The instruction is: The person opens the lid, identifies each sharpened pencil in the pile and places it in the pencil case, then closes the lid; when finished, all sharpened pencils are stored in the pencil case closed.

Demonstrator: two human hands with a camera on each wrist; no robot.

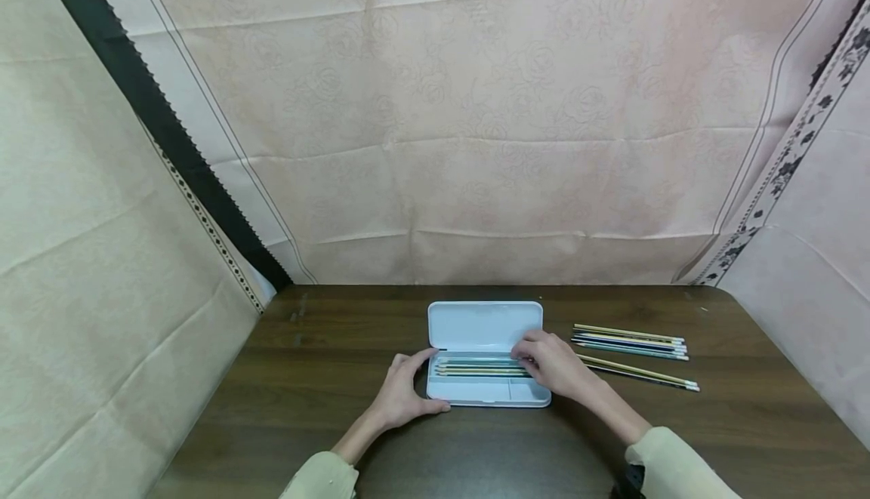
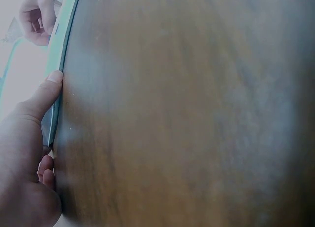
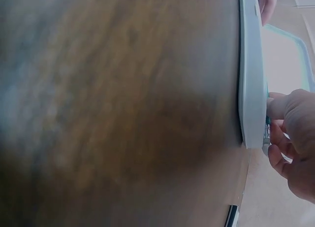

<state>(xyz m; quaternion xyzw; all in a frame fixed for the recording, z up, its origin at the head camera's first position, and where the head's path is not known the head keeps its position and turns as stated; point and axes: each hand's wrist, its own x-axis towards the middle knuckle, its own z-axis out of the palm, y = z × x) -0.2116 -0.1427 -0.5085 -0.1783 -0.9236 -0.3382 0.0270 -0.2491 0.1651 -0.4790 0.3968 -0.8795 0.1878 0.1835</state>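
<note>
Right hand (image 1: pixel 553 363) hides the pencils' (image 1: pixel 479 368) ends in the case (image 1: pixel 485 393).

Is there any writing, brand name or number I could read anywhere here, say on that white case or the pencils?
No text can be read in any view.
pencil case: plain white lid, no label visible.
pencils on the table: any printing is too small to read.
pencils in the case: likewise too small.
backdrop cloth: only flower patterns, no words.
</note>
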